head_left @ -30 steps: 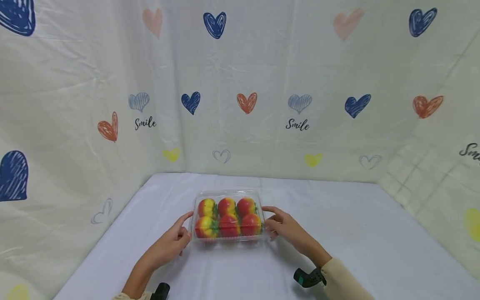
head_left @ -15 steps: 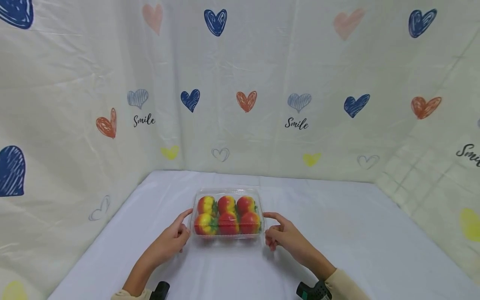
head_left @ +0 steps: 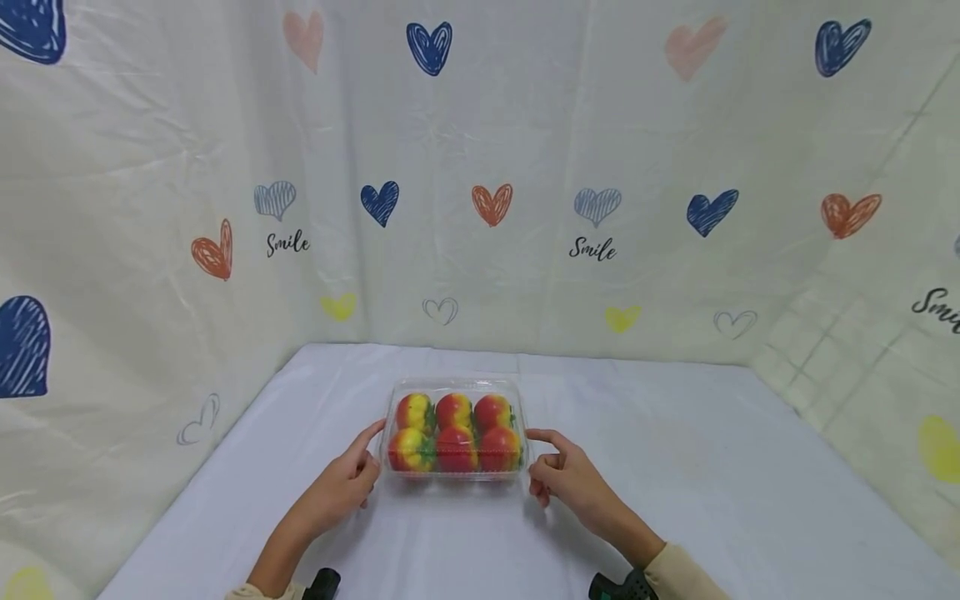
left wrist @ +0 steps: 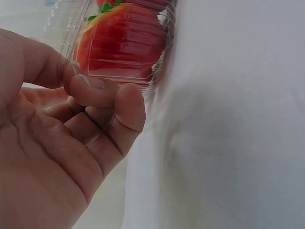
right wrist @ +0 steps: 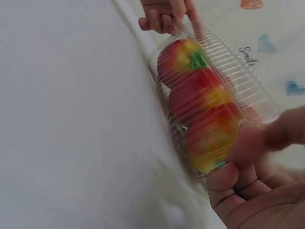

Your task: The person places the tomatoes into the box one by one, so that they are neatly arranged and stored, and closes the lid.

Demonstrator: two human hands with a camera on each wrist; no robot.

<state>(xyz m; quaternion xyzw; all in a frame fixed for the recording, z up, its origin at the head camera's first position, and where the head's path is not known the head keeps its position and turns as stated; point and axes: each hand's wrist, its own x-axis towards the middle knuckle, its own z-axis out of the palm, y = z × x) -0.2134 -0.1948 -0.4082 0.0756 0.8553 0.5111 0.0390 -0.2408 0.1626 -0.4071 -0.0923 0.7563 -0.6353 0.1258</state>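
Note:
A clear plastic clamshell box (head_left: 457, 385) stands on the cloth in the head view, packed with several red-and-yellow fruits (head_left: 458, 450) that have green patches. At its left side is my left hand (head_left: 337, 492), index finger stretched out to touch the side, thumb and other fingers bent beneath. My right hand (head_left: 577, 483) mirrors this on the right side, its index fingertip at the wall. In the left wrist view, the thumb tip (left wrist: 90, 88) overlaps the box's lower corner. The right wrist view shows the box's ribbed rim (right wrist: 228, 52) running between both hands.
A white cloth (head_left: 712, 467) covers the table. Behind it hangs a pale curtain (head_left: 540, 125) printed with hearts and "Smile". Dark wrist devices (head_left: 624, 585) sit at both sleeves.
The right index finger has slid down along the box's side toward me, and the right hand has lowered slightly. The left hand and the box keep almost the same place.

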